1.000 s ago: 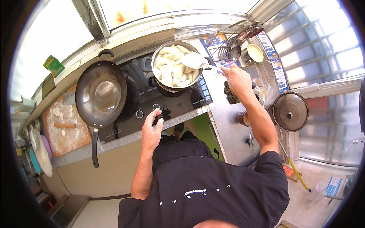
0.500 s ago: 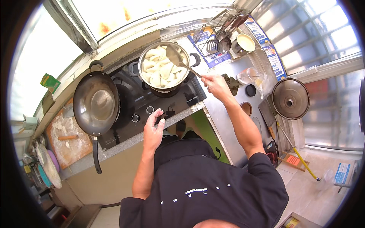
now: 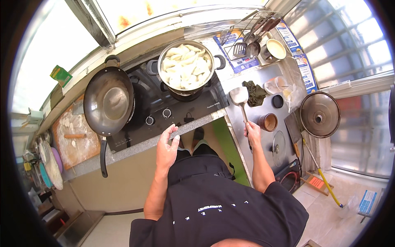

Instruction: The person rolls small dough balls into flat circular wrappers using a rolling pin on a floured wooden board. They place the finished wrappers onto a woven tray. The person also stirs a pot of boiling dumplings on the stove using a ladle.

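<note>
My right hand [image 3: 252,133] is closed around the handle of a metal spatula [image 3: 239,96], whose broad blade is over the steel counter to the right of the stove. A two-handled steel pot [image 3: 217,62] stands on the far burner of the black glass stove [image 3: 181,108], heaped with pale dumplings [image 3: 185,68]. My left hand [image 3: 167,149] holds nothing; its fingers are apart, just off the stove's near edge. Left of the pot, a black wok [image 3: 108,101] sits on the other burner, its long handle pointing toward me.
A brown cup [image 3: 268,122], dark cloth [image 3: 256,94], black lid [image 3: 277,101] and glass lid [image 3: 278,149] lie on the right counter. Utensils stand in a wire rack [image 3: 251,31] behind. A floured board [image 3: 74,138] with a rolling pin [image 3: 75,136] is at far left.
My right hand has drawn the spatula out from over the pot, back and right, above the steel counter. My left hand stays nearly where it was. The view has shifted slightly.
</note>
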`<move>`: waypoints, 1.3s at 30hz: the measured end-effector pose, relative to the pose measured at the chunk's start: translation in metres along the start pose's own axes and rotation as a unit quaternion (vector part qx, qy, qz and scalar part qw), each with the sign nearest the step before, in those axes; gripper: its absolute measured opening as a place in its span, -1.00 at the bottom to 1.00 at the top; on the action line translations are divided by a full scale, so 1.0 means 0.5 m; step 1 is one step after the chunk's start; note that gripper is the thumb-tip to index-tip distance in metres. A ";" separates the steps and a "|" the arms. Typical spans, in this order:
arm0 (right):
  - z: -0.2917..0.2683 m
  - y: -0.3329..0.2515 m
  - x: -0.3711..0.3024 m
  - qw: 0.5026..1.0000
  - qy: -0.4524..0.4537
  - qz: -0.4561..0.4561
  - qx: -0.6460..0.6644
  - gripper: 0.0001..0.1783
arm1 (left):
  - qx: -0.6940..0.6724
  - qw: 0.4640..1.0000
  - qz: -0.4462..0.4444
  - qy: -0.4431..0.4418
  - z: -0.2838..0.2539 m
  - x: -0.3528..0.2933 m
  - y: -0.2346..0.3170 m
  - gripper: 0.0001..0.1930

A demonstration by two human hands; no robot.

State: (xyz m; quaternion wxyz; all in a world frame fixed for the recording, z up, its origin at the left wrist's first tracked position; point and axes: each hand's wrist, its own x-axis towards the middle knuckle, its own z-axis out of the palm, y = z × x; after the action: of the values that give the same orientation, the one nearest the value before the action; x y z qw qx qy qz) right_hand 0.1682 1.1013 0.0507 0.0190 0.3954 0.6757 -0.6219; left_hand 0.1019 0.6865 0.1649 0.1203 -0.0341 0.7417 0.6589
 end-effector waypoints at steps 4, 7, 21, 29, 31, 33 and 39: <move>-0.017 0.096 0.063 0.998 0.035 -0.013 -0.056 -0.71 | -0.007 1.000 0.001 -0.001 -0.032 -0.031 0.005 -0.51; -0.018 0.111 0.060 0.960 0.142 -0.121 -0.211 -0.66 | -0.011 1.000 0.012 0.005 -0.070 -0.054 0.010 -0.51; 0.448 -0.067 -0.321 0.957 0.158 -0.220 -0.106 -0.51 | -0.028 0.996 0.054 0.060 -0.483 -0.287 -0.084 -0.50; 0.793 -0.194 -0.738 0.945 0.048 -0.321 0.045 -0.62 | -0.083 0.983 0.021 0.159 -0.738 -0.435 -0.118 -0.53; 0.861 -0.187 -0.806 0.923 -0.059 -0.370 0.082 -0.77 | -0.071 0.978 0.030 0.193 -0.790 -0.466 -0.146 -0.53; 0.925 -0.195 -0.901 0.901 -0.203 -0.380 0.056 -0.90 | -0.068 0.973 0.030 0.220 -0.834 -0.487 -0.164 -0.53; 1.121 -0.221 -1.028 0.798 -0.468 -0.365 -0.102 -0.84 | -0.068 0.956 0.016 0.287 -0.965 -0.519 -0.181 -0.51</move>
State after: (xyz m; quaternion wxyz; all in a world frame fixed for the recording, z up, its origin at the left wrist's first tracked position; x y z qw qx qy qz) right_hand 0.1980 0.3688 0.2814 0.1445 -0.2239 0.7386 -0.6192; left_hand 0.3076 0.1712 0.1847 -0.1102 -0.2179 0.6991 0.6720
